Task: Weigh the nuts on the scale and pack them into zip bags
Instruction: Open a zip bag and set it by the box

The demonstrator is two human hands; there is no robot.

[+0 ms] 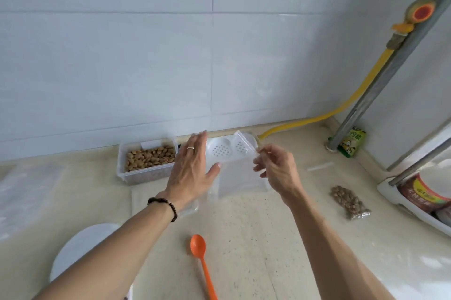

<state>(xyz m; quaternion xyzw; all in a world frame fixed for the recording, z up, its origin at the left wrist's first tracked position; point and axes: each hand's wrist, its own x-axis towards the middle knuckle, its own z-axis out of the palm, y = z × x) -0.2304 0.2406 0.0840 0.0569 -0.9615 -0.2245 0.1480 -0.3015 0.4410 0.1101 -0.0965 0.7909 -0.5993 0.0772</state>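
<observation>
Both hands are held up over the counter: the left hand is spread flat with nothing in it, and an empty bag is pinched at its top edge by the right hand. The bag looks thin, floppy and slippery, so it is best held by the stiff zip strip. More nuts are kept in the tub behind.

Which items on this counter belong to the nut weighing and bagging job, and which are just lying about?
Job items:
container of nuts
empty zip bag, pinched by the right hand
left hand, open beside the bag
filled nut bag
orange spoon
white scale

Lying about:
yellow hose
green packet
jars in rack
</observation>
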